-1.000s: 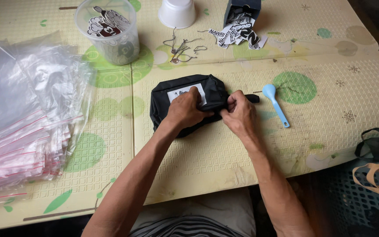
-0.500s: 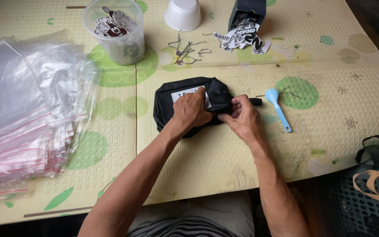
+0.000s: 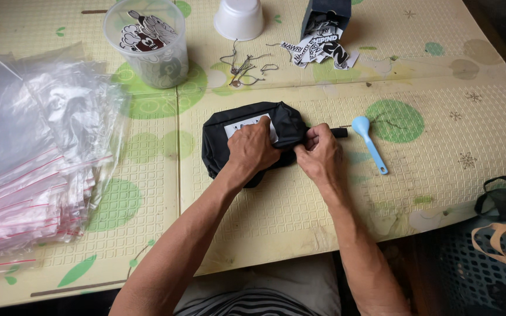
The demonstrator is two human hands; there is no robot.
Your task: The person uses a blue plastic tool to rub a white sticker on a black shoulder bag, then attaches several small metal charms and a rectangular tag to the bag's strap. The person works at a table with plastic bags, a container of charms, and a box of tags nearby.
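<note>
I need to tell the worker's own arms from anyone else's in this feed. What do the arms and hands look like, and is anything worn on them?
Both arms are bare from above the elbow down: no sleeves, gloves, watch or bracelets show. The left hand and right hand carry no visible rings. The forearms are lean, with short-nailed fingers. Only striped cloth shows at the lap.

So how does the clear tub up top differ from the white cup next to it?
The clear tub stands open side up and holds printed cut-outs; the white cup sits upside down, contents hidden. The clear tub is see-through and looks larger; the white cup is opaque. Both are round and stand on the mat beyond the hands.
</note>
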